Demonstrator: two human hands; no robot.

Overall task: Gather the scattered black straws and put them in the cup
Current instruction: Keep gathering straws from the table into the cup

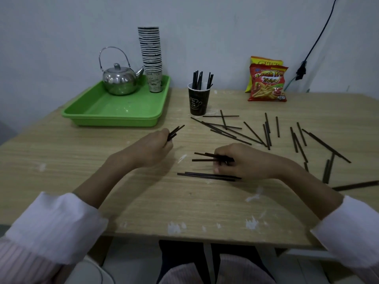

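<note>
A black paper cup (198, 101) stands upright at the table's middle back with several black straws (202, 79) sticking out of it. My left hand (152, 149) grips a small bundle of straws (176, 131) pointing up and right toward the cup. My right hand (245, 160) lies low on the table and pinches a few straws (205, 157) that point left. Just below it, two or three straws (207, 175) lie flat. Many more straws (266, 132) are scattered over the right half of the table.
A green tray (114, 113) at the back left holds a steel kettle (120, 79) and a tall stack of paper cups (151, 58). Two snack bags (266, 83) lean on the wall at back right. The wooden table (82, 160) ends near my lap.
</note>
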